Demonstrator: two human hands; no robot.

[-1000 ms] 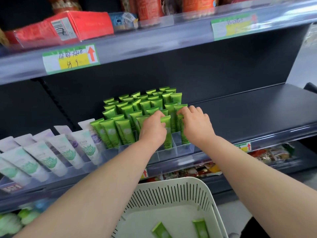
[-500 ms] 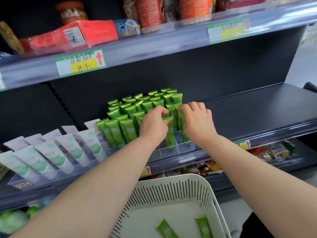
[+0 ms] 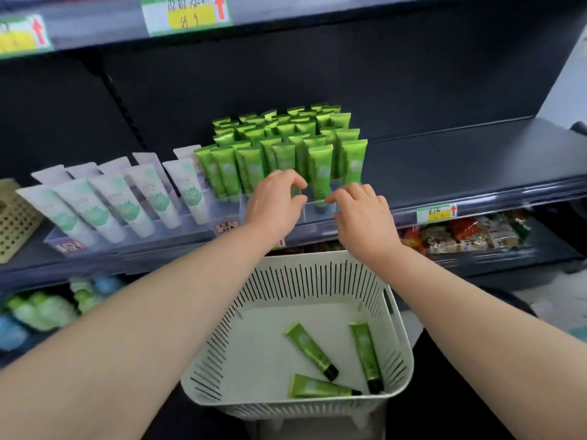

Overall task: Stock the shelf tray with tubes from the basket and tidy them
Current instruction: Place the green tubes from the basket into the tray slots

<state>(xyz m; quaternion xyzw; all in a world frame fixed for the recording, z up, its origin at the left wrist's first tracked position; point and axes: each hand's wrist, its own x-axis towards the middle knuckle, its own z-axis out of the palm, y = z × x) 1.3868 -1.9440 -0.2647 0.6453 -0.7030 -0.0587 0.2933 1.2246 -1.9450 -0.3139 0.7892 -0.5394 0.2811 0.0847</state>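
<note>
The left grip (image 3: 275,203) and the right grip (image 3: 363,215) are held at the front edge of the clear shelf tray (image 3: 317,215), just apart from each other. One upright green tube (image 3: 320,171) in the tray's front row is seen between them, its lower end level with the fingertips. The fingers of both grips are loosely curled and nothing is clasped in either. The left thumb and forefinger are parted with a gap between them. Whether the right fingertips (image 3: 336,196) touch the tray wall cannot be told.

Behind that tube, the tray is filled with rows of green tubes (image 3: 286,138) standing cap-down, tilted slightly back. The tray is set on a dark shelf (image 3: 460,160), whose right part is bare.

Below the forearms a white slotted basket (image 3: 317,274) is seen, well apart from the grips. Three tubes are left lying flat on its floor: a left tube (image 3: 309,350), a right tube (image 3: 365,354) and a bottom tube (image 3: 317,387), with caps pointing toward the near right corner.

To the left of the tray, white tubes (image 3: 127,201) are leaned in rows. A beige perforated bin (image 3: 16,220) is placed at the far left. A price label (image 3: 436,213) is fixed on the shelf edge, and snack packets (image 3: 470,233) are stacked on the shelf beneath.
</note>
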